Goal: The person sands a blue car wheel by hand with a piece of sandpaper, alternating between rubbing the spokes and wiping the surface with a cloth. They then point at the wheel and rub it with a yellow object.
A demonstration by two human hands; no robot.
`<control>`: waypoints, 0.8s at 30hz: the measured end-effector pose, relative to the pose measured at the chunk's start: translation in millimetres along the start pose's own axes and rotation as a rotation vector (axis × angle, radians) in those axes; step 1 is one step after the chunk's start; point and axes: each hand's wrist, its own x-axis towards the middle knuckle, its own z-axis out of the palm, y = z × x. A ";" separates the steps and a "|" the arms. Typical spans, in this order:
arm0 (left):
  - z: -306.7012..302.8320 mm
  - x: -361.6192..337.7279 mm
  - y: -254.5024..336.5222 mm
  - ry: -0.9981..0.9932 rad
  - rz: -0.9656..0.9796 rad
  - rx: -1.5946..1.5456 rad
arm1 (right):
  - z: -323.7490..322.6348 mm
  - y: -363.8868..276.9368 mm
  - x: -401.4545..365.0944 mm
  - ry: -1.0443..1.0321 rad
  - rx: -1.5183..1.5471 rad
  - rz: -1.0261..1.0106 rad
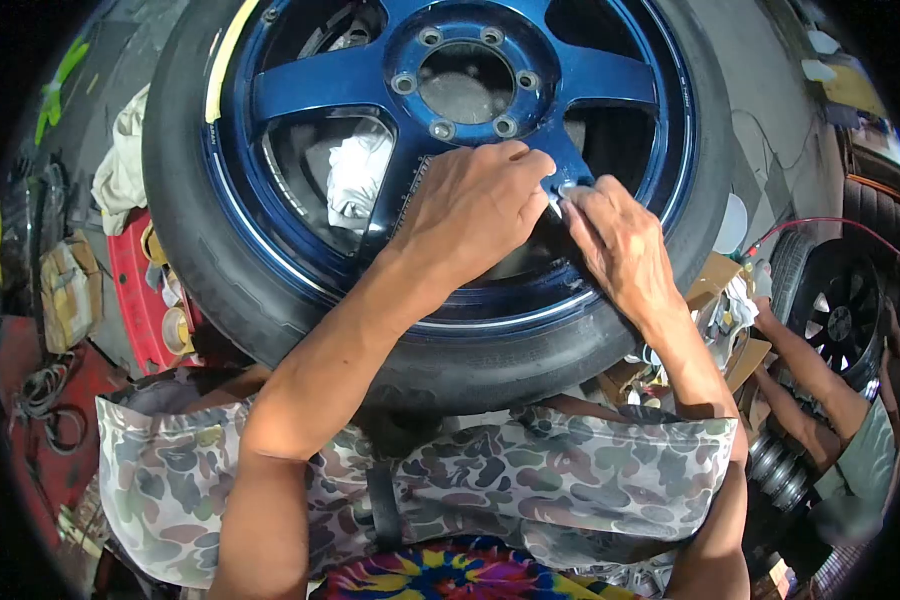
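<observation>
A blue multi-spoke wheel rim [315, 82] with a black tyre [205, 235] around it lies in front of me. My left hand [485, 195] is over the lower spokes, its fingers curled into a pinch. Close beside it my right hand [620, 235] is bent with its fingertips together on the lower right spoke. A small whitish, shiny patch shows between the two hands; what either hand pinches is hidden or too small to name. Yellow tape [228, 65] runs along the rim's upper left edge. Through one spoke opening a crumpled white cloth [360, 175] is visible.
Camouflage fabric [570, 480] covers my lap. To the left are a red tray [135, 280], a white cloth [122, 165] and a tan package [70, 295]. Cardboard boxes [715, 280] stand at the right. Another person's arms [815, 370] are near a black wheel [840, 310].
</observation>
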 end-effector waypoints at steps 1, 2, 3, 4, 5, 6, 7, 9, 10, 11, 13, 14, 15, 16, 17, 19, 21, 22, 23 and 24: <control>-1.3 -1.5 -1.2 -0.020 -0.007 0.012 | -1.4 -2.4 -2.0 -0.013 -0.007 -0.025; -2.4 -2.3 -2.7 -0.039 -0.016 0.023 | -1.1 -1.1 -0.3 -0.011 -0.006 -0.031; -2.7 -1.9 -3.5 -0.037 -0.019 0.024 | -1.2 0.4 0.1 -0.013 0.001 -0.018; -2.0 -1.0 -3.6 -0.024 -0.013 0.016 | -1.3 1.9 -0.5 -0.018 0.007 -0.001; -0.6 -1.3 -3.2 -0.014 -0.007 0.005 | -0.6 5.9 2.5 0.000 -0.032 -0.032; 0.5 -2.1 -2.3 -0.018 -0.009 0.000 | -0.4 5.1 -0.7 -0.005 -0.032 -0.027; 0.1 -1.7 -1.9 -0.022 -0.023 0.004 | 0.2 3.8 -3.1 -0.014 -0.010 -0.012; -2.1 -1.2 -2.7 -0.020 -0.035 0.013 | 1.4 -2.2 -6.0 -0.026 0.014 -0.018; -2.1 -1.2 -2.6 -0.027 -0.035 0.021 | 1.3 0.7 -4.0 -0.024 0.014 -0.019; -1.2 -1.4 -2.1 -0.037 -0.036 0.026 | 0.9 6.0 -1.5 -0.015 -0.011 -0.021; -0.1 -0.9 -1.8 -0.043 -0.040 0.020 | 0.9 8.3 1.4 -0.002 -0.038 0.008; -0.3 -0.5 -1.7 -0.043 -0.042 0.018 | 1.3 5.5 -0.4 -0.003 -0.038 0.008; -0.7 -1.0 -1.7 -0.040 -0.041 0.019 | 1.4 1.2 -3.7 -0.015 -0.009 -0.012; -1.4 -1.9 -1.8 -0.032 -0.040 0.015 | 1.4 -1.4 -4.7 -0.027 0.019 -0.034; -2.0 -2.2 -2.5 -0.025 -0.039 0.013 | 0.2 0.1 -4.2 -0.046 0.003 -0.042; -1.5 -1.1 -3.2 -0.032 -0.033 0.026 | 0.2 5.9 1.6 -0.024 -0.019 -0.020; -0.4 -1.4 -2.4 -0.038 -0.028 0.036 | -0.1 6.4 2.3 -0.001 -0.025 -0.001; -0.7 -1.9 -2.3 -0.033 -0.035 0.023 | -0.8 4.4 0.3 -0.001 -0.027 -0.001; -1.2 -1.9 -2.4 -0.027 -0.042 0.011 | -1.4 1.8 -2.5 -0.031 -0.012 -0.008; -1.8 -1.2 -2.9 -0.023 -0.041 0.013 | -1.2 0.8 -3.2 -0.062 0.004 -0.016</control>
